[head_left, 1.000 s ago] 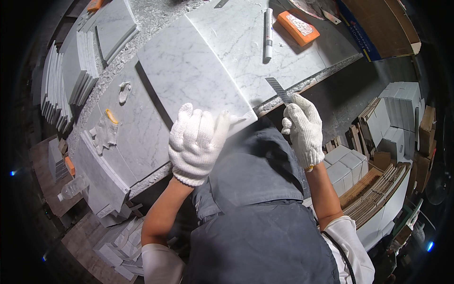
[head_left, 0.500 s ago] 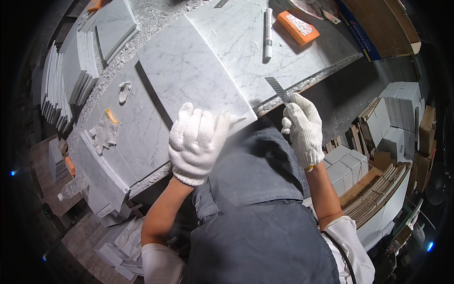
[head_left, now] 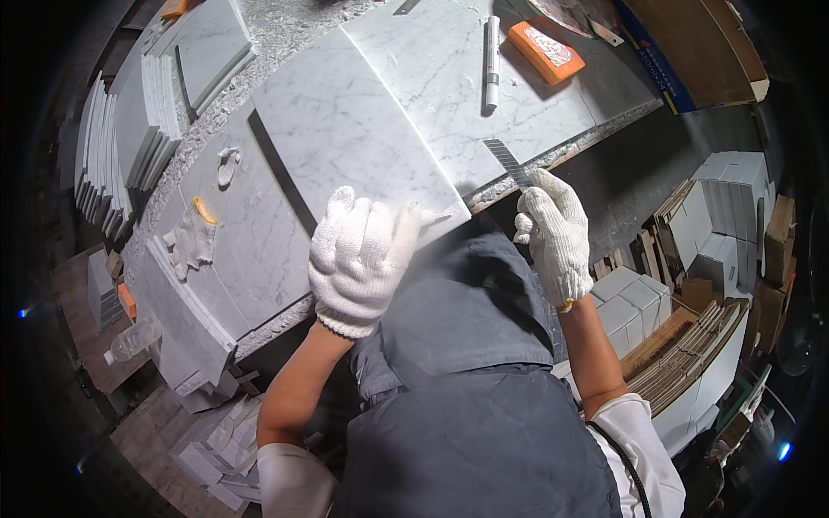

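Grey-veined work surface (head_left: 423,78) spreads toward 12 o'clock, marker (head_left: 492,65) and orange block (head_left: 546,53) at 1. Tile stacks (head_left: 155,129) at 10. Marble tile (head_left: 337,121) at 11; gloved left hand (head_left: 358,263) over its near edge, fingers curled, cannot tell if gripping. Gloved right hand (head_left: 554,237) pinches dark strip (head_left: 507,164), pointing to 11. Brown-and-blue carton (head_left: 691,52) at 2, contents hidden; white cartons (head_left: 730,194) at 3; clear bottle (head_left: 134,342) between 8 and 9.
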Motion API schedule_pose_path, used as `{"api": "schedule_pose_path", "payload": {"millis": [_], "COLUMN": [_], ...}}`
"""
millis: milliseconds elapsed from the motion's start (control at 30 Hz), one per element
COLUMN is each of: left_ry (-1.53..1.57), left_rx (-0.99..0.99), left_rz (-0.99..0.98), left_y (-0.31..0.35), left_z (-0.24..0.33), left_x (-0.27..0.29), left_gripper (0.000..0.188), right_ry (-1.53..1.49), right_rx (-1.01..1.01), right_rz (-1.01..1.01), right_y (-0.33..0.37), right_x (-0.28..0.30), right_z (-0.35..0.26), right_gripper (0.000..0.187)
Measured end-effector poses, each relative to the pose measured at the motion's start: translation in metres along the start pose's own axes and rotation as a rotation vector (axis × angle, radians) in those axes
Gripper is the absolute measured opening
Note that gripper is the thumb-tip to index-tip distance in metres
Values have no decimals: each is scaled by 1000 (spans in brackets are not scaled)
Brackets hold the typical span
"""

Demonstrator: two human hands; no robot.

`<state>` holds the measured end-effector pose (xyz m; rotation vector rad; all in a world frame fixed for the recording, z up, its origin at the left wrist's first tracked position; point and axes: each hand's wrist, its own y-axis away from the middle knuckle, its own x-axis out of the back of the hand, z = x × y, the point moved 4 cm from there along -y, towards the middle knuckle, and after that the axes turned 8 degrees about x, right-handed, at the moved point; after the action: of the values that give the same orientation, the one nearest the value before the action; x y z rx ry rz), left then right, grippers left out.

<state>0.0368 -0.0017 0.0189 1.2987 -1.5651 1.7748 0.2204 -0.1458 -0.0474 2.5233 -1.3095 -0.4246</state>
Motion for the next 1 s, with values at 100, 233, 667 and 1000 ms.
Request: {"api": "schedule_pose_path", "payload": {"millis": [100, 233, 667, 1000], "left_ry": [-9, -29, 371, 380], "left_rx": [-7, -9, 648, 1354], "left_rz": [46, 2, 93, 137], "left_y": [2, 4, 37, 119], "left_z": [-1, -1, -54, -149], "left_x": [0, -1, 0, -14], "left_gripper": [32, 31, 45, 51], "right_ry": [7, -29, -7, -185], "right_rx": [9, 3, -13, -45], "right_rz": [-17, -10, 55, -30], "right_y": [0, 0, 2, 2], "right_x": [0, -1, -2, -2], "right_z": [0, 1, -1, 8], "right_gripper": [37, 37, 41, 55]}}
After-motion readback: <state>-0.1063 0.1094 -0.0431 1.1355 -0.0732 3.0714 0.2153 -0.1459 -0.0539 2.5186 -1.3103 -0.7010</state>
